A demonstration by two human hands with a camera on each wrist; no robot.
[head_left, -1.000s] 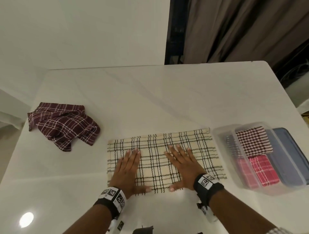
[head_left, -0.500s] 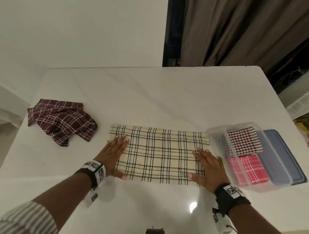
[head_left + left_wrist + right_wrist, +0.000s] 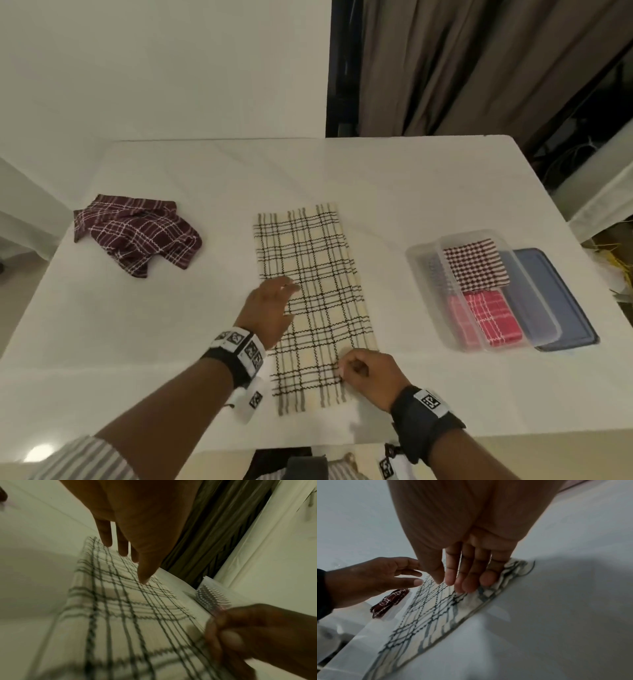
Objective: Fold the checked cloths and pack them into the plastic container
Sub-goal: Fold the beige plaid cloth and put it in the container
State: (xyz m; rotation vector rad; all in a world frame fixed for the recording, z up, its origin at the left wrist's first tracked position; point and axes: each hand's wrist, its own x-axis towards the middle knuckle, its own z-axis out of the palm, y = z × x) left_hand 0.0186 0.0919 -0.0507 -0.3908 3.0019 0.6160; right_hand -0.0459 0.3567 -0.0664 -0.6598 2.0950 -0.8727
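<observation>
While flat, cream cloth (image 3: 313, 301) under both hands.

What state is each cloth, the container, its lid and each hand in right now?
Cream checked cloth: folded into a long strip, flat on the table.
Maroon checked cloth: crumpled, unfolded, on the table.
Plastic container: open, holding two folded cloths.
Dark checked cloth: folded, in the container.
Pink checked cloth: folded, in the container.
Blue lid: off, under the container.
Left hand: open, over the strip.
Right hand: fingers curled on the strip's near end.
</observation>
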